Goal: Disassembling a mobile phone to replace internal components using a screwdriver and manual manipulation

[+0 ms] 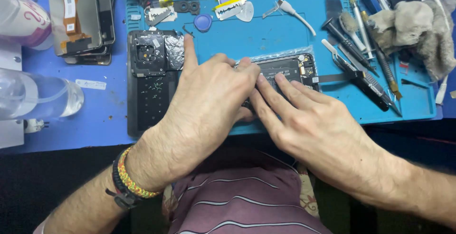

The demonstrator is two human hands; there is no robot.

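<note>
An opened phone [289, 68] with its black battery and circuit board showing lies on the blue work mat [266, 34]. My left hand [209, 101] rests over its left part, fingers curled onto the battery and index finger stretched up over the mat. My right hand [304, 115] presses its fingertips on the battery from the lower right. A thin clear film [280, 53] sticks out along the phone's top edge. A black back cover [152, 82] with a camera cutout and foil patch lies to the left of my left hand.
Screwdrivers and tweezers [356, 68] lie on the mat's right side beside a grey rag [418, 30]. Razor blades [230, 6], picks and a blue disc [203, 23] sit at the top. Stacked phone screens [80, 15] and a clear bottle [38, 96] are at left.
</note>
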